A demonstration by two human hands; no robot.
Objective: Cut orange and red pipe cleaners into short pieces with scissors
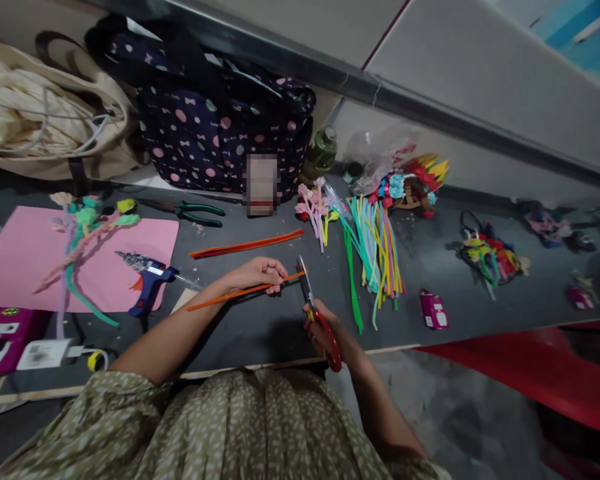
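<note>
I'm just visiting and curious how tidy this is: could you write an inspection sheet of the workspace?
Surface: dark grey tabletop, pale front edge.
Job's things: fuzzy orange stem; red-handled metal scissors, blades at the stem's far end.
Clutter: blue glue gun partly over a pink rectangular sheet; green-handled pliers; multicoloured fuzzy stems, bunched.
Hands: left hand pinches the orange stem; right hand grips the scissors.
Cables: pale thin cord in the beige fabric bag.
Surroundings: navy patterned fabric bag behind.
</note>
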